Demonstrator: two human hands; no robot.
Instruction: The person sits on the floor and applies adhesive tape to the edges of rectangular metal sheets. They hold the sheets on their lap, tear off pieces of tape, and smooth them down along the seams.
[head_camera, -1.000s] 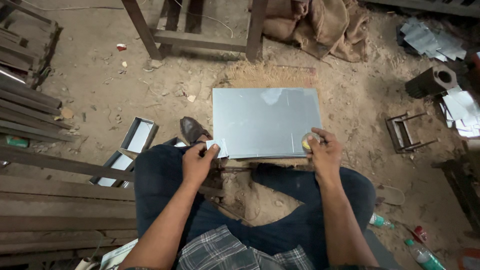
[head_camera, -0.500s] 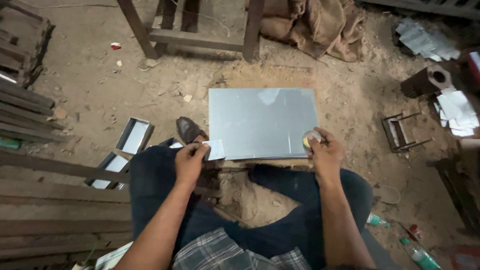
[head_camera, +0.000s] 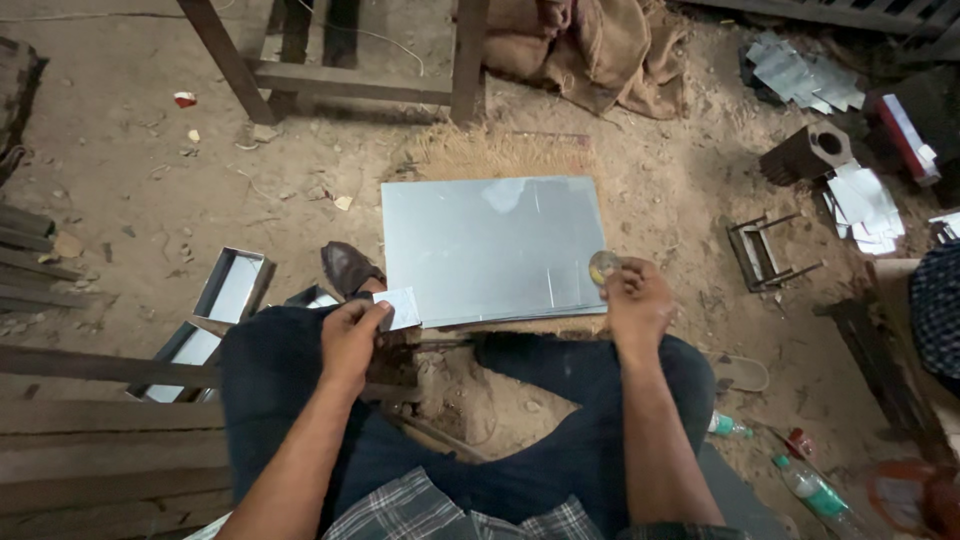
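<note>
Dark blue trousers (head_camera: 300, 400) cover our crossed legs nearest the camera, above a checked shirt hem (head_camera: 440, 515). Our left hand (head_camera: 350, 335) rests on the left knee, fingers pinched closed on a small pale rectangular metal offcut (head_camera: 402, 308) that touches the near left corner of the large grey sheet of metal (head_camera: 490, 245). Our right hand (head_camera: 635, 300) sits at the sheet's near right corner, curled closed around a small round brassy disc-shaped tool (head_camera: 603, 265) that rests on the sheet's right edge. That sheet lies flat on a straw-coloured mat (head_camera: 500, 155) on the sandy floor (head_camera: 150, 200), just beyond our knees. Left of it lie open rectangular metal trays (head_camera: 232, 287) and a brown shoe (head_camera: 347, 268). Farther off stand a wooden frame (head_camera: 340, 80), brown sacking (head_camera: 590, 45) and, at the far right, a pile of cut metal pieces (head_camera: 800, 75).
</note>
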